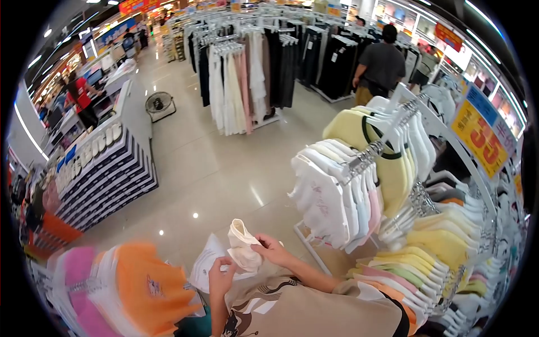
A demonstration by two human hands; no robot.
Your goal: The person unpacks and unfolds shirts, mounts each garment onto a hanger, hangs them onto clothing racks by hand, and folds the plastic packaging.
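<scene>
A cream, rolled or folded piece of cloth (243,247) is gripped by my right hand (272,250), its thumb and fingers closed on the right edge. The cloth's top end forms an open loop. Just left of it, my left hand (222,273) has its fingers bent together against a white cloth (206,263), which spreads behind the fingers and under the cream piece. What kind of garment each cloth is cannot be made out. Both hands are in front of the beige printed shirt (320,306) that I wear.
At right stands a rack of hanging tops (325,196) with a yellow price sign (482,130). Orange and purple shirts (149,281) hang at lower left. Beyond are stacked shoe boxes (106,177), a floor fan (160,105), a trouser rack (236,84) and a person (383,64).
</scene>
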